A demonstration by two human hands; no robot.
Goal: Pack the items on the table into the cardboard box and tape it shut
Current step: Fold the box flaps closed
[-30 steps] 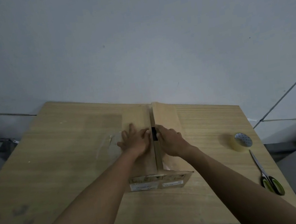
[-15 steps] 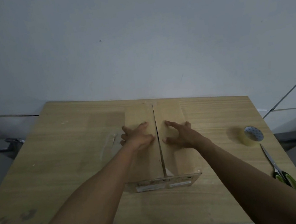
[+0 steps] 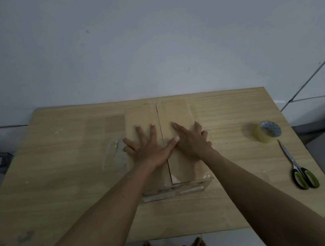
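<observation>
Both hands, left hand (image 3: pixel 147 146) and right hand (image 3: pixel 190 139), are pressing the cardboard box (image 3: pixel 176 110) flaps flat, each grip wide, fingers spread.

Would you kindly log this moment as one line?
left hand flat on brown cardboard box left flap | right hand pressing right flap | clear tape roll, green-handled scissors lying on wooden table

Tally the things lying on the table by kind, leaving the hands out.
Cardboard box: 1
Tape roll: 1
Scissors: 1
Clear scrap, beside the box on its left, kind unclear: 1
Total: 4
</observation>
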